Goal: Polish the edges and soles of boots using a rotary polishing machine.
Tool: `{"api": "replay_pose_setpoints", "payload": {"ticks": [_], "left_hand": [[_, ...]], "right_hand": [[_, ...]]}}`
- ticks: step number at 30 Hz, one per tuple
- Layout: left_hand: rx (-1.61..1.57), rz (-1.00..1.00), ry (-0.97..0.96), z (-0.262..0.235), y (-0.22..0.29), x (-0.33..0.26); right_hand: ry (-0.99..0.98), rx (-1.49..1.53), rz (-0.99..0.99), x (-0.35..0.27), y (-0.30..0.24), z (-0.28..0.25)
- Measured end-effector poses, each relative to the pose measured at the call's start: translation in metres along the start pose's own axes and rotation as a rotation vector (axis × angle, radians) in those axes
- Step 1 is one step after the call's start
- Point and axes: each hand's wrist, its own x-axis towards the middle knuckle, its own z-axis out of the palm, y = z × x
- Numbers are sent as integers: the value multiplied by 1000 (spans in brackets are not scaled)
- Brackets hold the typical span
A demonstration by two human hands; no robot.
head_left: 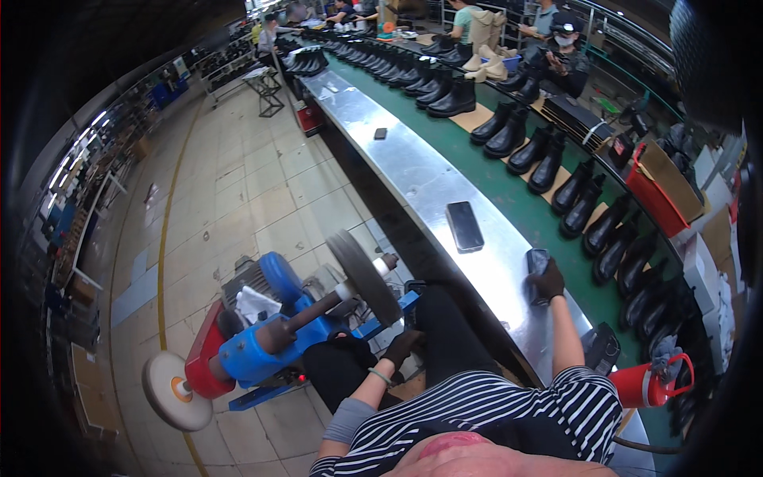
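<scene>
On the metal strip of the bench, my right hand [547,281] in a dark glove is closed round a black boxy object [537,261]. Its kind is hard to make out, as the fingers cover part of it. My left hand [403,347], also dark-gloved, is low between my knees with its fingers curled; whatever may be in them is hidden against the dark trousers. A black phone [465,226] lies flat on the metal, a little beyond the right hand. To the left of my legs stands a blue grinding machine [254,351] with a dark wheel [363,277] near the left hand.
A pale buffing wheel [176,391] sits at the machine's far left end. Black boots [548,161] line the green belt [485,179] on my right. A red bottle [640,385] stands by my right elbow. Several people work at the back.
</scene>
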Motion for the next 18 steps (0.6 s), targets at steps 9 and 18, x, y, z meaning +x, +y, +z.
{"api": "replay_pose_setpoints", "payload": {"ticks": [9, 18], "left_hand": [[-164, 72, -82, 4, 12, 2], [-178, 466, -281, 26, -18, 0]], "right_hand": [[364, 510, -40, 35, -21, 10], [-196, 734, -522, -171, -173, 87]]}}
